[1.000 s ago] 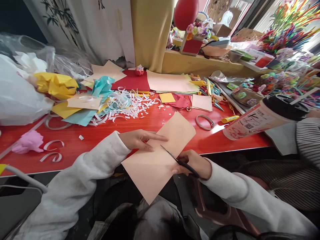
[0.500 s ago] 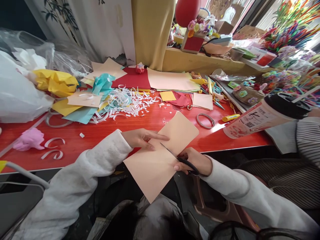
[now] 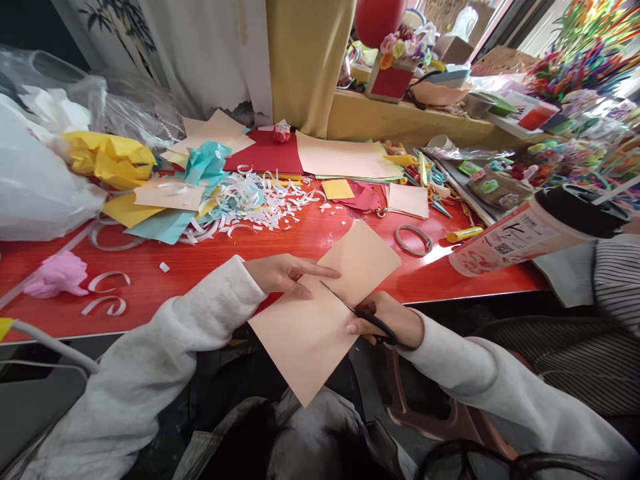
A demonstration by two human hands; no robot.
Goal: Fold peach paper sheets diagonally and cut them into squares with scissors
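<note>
A peach-coloured sheet of paper (image 3: 305,340) lies partly on the red table and juts over its front edge toward my body. My left hand (image 3: 285,275) grips it from the left, index finger stretched across the top and thumb lower down; the other fingers are mostly hidden. Black-handled scissors (image 3: 379,325) are in my right hand (image 3: 390,319), at the paper's right side. Their thin blade points up and left over the sheet, its tip just below my left index finger. The lower blade is not visible.
Shredded paper strips (image 3: 265,203) are heaped behind my left hand. A drink cup with a straw (image 3: 515,233) leans at the right, near a person's striped sleeve (image 3: 617,280). A grey ring (image 3: 413,240) and a yellow pen (image 3: 464,234) lie beyond the paper. Pink crumpled paper (image 3: 57,275) sits left.
The view has shifted slightly. Both hands, the scissors and the sheet keep almost the same places relative to each other.
</note>
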